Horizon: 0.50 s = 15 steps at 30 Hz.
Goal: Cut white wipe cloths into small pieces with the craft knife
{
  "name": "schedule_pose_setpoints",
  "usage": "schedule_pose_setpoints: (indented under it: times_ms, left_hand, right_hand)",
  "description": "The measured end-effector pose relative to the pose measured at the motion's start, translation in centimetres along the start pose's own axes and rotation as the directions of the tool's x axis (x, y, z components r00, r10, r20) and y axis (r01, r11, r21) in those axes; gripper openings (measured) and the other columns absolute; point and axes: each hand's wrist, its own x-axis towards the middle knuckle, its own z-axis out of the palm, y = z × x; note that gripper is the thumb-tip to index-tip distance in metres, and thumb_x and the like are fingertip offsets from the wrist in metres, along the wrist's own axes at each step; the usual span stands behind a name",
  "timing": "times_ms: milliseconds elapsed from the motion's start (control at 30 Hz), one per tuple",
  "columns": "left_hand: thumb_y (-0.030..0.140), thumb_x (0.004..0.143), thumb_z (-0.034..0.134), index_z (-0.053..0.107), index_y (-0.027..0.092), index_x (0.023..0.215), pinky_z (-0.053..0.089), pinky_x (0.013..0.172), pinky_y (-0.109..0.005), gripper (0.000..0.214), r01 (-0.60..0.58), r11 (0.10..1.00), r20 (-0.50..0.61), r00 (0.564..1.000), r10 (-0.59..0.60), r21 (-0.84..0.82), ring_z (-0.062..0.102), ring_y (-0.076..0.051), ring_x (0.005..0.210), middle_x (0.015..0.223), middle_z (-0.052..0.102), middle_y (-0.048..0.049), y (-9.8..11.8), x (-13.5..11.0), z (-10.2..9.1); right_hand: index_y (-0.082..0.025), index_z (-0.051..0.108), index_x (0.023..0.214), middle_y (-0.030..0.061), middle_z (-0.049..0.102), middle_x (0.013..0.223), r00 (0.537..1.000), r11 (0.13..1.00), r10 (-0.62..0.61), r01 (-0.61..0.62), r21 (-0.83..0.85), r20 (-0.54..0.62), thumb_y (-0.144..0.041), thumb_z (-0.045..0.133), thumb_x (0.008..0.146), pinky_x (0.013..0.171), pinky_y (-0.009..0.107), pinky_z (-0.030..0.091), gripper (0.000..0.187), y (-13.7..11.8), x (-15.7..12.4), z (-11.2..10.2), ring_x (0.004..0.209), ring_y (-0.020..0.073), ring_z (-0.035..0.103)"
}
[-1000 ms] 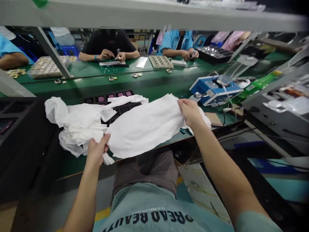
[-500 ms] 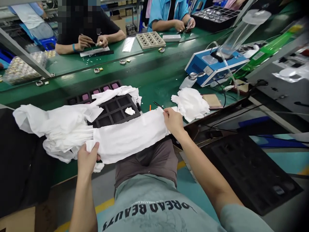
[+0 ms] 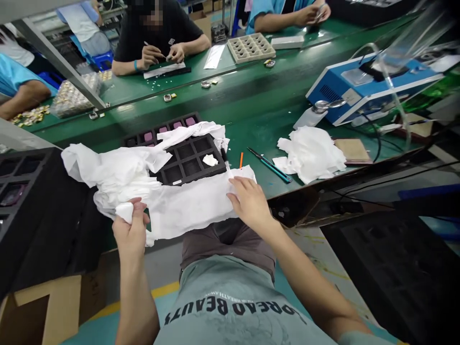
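Note:
A long strip of thin white cloth (image 3: 190, 206) lies spread along the table's front edge. My left hand (image 3: 131, 227) is closed on a small folded white wad of cloth (image 3: 124, 211), just left of the strip. Over the strip's right end rests my right hand (image 3: 251, 201), palm down, fingers stretched out and touching the cloth. By its fingertips lies a dark pen-like tool (image 3: 224, 155), partly hidden. Left of the strip is a crumpled heap of white cloth (image 3: 118, 167), which overlaps a black compartment tray (image 3: 172, 173) holding several purple pieces.
Blue-handled tweezers (image 3: 276, 170) and an orange stick (image 3: 241, 159) lie to the right. Beyond them are a crumpled white cloth pile (image 3: 312, 153), a pump bottle (image 3: 311, 117) and a blue machine (image 3: 341, 91). Co-workers sit across the green bench. A black tray case (image 3: 43, 206) stands at left.
My right hand has let go of the strip's raised right end and now lies flat over it. The tweezers show fully. My left hand has come away from the strip with the wad.

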Motion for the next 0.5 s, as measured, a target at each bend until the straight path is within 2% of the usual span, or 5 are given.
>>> schedule_pose_setpoints:
  times_ms: [133,267,367,433,500]
  left_hand:
    - [0.046,0.088,0.059,0.072,0.019,0.111,0.044,0.058,-0.028,0.038,-0.192,0.96,0.186,0.97,0.155,0.202,0.063,-0.019,0.065,0.083,0.072,-0.0061,-0.8,-0.8,1.0]
    - [0.03,0.088,0.055,0.069,0.022,0.124,0.05,0.092,-0.037,0.039,-0.468,0.829,0.505,0.818,0.276,0.305,0.067,-0.031,0.114,0.129,0.071,-0.01,-1.2,-1.9,3.7]
    - [0.025,0.087,0.054,0.069,0.024,0.125,0.047,0.099,-0.041,0.041,-0.523,0.794,0.613,0.748,0.254,0.31,0.061,-0.034,0.125,0.142,0.064,-0.0085,-1.4,-2.7,5.3]
    - [0.026,0.085,0.059,0.072,0.023,0.12,0.049,0.095,-0.04,0.037,-0.463,0.839,0.6,0.769,0.22,0.287,0.066,-0.033,0.116,0.135,0.068,-0.0096,-1.4,-3.0,5.5]
    - [0.033,0.085,0.063,0.074,0.022,0.113,0.052,0.082,-0.036,0.032,-0.285,0.942,0.494,0.854,0.165,0.179,0.07,-0.027,0.091,0.117,0.075,-0.0109,-1.0,-3.1,5.3]
  right_hand:
    - [-0.012,0.057,0.14,0.0187,0.058,0.144,0.998,0.989,0.035,-0.026,-0.142,0.061,-0.027,0.041,0.102,0.111,0.053,0.04,0.043,0.4,-1.7,1.6,0.136,0.035,0.051]
    - [-0.007,0.05,0.146,0.0199,0.052,0.151,0.991,0.965,0.059,-0.025,-0.262,0.124,-0.024,0.033,0.104,0.116,0.057,0.033,0.048,3.0,-1.8,0.9,0.143,0.0352,0.044]
    - [-0.003,0.047,0.147,0.02,0.053,0.15,0.984,0.957,0.065,-0.014,-0.291,0.166,-0.019,0.03,0.103,0.118,0.058,0.03,0.05,5.4,-1.2,-0.4,0.143,0.0356,0.044]
    - [-0.002,0.049,0.145,0.0208,0.055,0.148,0.985,0.956,0.075,-0.028,-0.291,0.153,-0.018,0.032,0.102,0.117,0.059,0.03,0.049,6.6,-0.9,-1.1,0.142,0.0362,0.045]
    - [-0.004,0.052,0.142,0.022,0.057,0.145,0.993,0.966,0.077,-0.051,-0.255,0.094,-0.019,0.035,0.101,0.116,0.06,0.031,0.047,6.7,-0.8,-1.7,0.141,0.037,0.046]
